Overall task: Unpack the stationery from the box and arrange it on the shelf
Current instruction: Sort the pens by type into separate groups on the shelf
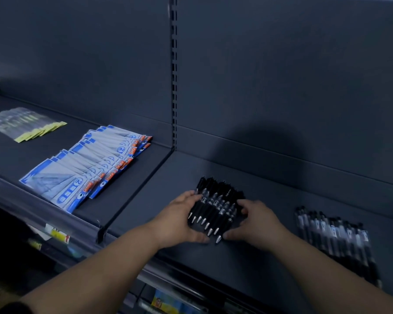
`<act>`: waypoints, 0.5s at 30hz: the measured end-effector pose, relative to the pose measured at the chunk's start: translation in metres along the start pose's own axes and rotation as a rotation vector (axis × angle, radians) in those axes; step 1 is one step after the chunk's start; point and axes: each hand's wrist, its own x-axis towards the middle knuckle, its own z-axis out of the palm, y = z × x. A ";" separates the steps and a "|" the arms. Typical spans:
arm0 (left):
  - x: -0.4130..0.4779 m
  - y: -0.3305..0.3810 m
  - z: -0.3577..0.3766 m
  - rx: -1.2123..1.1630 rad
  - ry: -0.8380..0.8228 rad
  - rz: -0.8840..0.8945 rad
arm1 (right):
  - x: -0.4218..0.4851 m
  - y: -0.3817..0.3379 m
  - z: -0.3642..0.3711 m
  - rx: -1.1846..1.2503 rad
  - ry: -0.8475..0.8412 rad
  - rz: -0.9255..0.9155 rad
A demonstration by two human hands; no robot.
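A bunch of black pens (214, 208) with silver tips lies on the dark grey shelf (254, 252), tips toward me. My left hand (179, 219) presses against the bunch's left side and my right hand (255, 219) against its right side, so both hands hold the pens between them. A second row of black pens (337, 237) with white labels lies on the shelf to the right, apart from my hands. The box is not in view.
Blue-and-white blister packs (86, 168) are fanned out on the left shelf section, with clear packs with yellow headers (25, 124) beyond them. A raised divider (134, 191) separates the two sections. A slotted upright (174, 73) runs up the back panel. Lower shelves hold colourful items (168, 302).
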 end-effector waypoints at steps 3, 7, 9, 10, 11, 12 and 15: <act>-0.003 0.004 -0.001 -0.007 0.025 -0.005 | -0.001 -0.001 -0.006 -0.073 -0.017 -0.036; -0.020 0.007 -0.004 -0.002 0.101 -0.081 | 0.000 0.001 -0.010 -0.069 0.048 -0.079; -0.035 0.009 -0.005 0.011 0.178 -0.138 | -0.001 -0.003 -0.009 -0.044 0.076 -0.158; -0.044 0.011 -0.005 0.034 0.225 -0.170 | -0.002 -0.007 -0.008 -0.027 0.078 -0.208; -0.053 0.012 -0.005 0.067 0.277 -0.202 | -0.003 -0.011 -0.005 -0.019 0.071 -0.258; -0.063 0.013 -0.005 0.097 0.335 -0.236 | -0.005 -0.016 -0.003 -0.018 0.057 -0.316; -0.100 0.015 0.004 0.139 0.501 -0.377 | -0.013 -0.033 0.013 0.056 -0.034 -0.480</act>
